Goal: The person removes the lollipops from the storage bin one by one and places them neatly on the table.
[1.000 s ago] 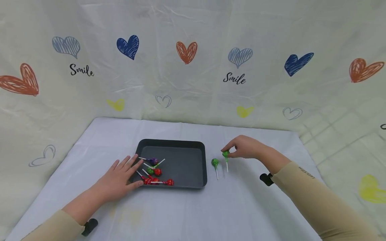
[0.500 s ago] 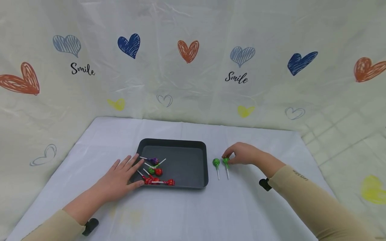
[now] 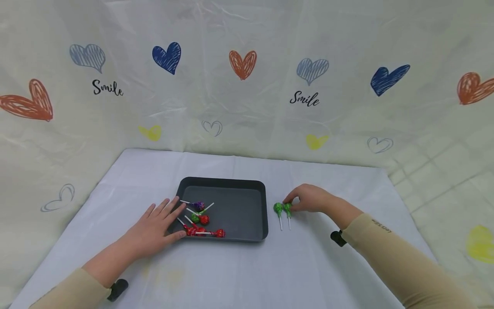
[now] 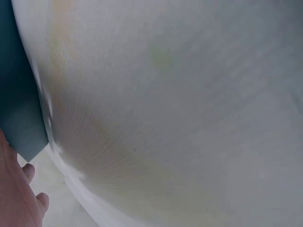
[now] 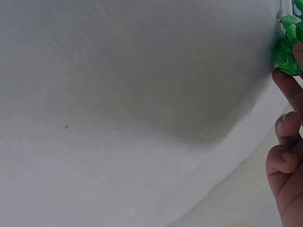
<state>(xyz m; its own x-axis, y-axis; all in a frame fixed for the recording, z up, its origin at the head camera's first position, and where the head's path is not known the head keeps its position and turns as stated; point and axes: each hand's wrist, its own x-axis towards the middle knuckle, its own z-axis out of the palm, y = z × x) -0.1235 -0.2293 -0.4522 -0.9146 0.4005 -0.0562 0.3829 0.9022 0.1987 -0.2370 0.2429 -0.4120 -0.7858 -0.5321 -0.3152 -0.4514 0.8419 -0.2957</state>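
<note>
Pinched at its head by my right hand point(image 3: 310, 198) is a green lollipop point(image 3: 287, 208), its white stick pointing toward me on the white cloth. A second green lollipop point(image 3: 278, 207) lies close alongside on the left, parallel to it. The right wrist view shows the green wrapper point(image 5: 287, 56) at the fingertips. My left hand point(image 3: 154, 229), fingers spread and straight, rests at the left edge of a dark grey tray point(image 3: 239, 210). Inside the tray's left part lie a purple lollipop point(image 3: 198, 206), a green one point(image 3: 195, 218) and several red lollipops point(image 3: 219, 233).
A white cloth point(image 3: 239, 274) covers the table, which ends at the back against a hanging sheet point(image 3: 262, 111) printed with hearts. In the left wrist view the tray's outer side point(image 4: 21, 94) shows beside the left fingers.
My right hand has lowered the green lollipop onto the cloth and shifted it left, close to the other green one. The left hand has stayed at the tray.
</note>
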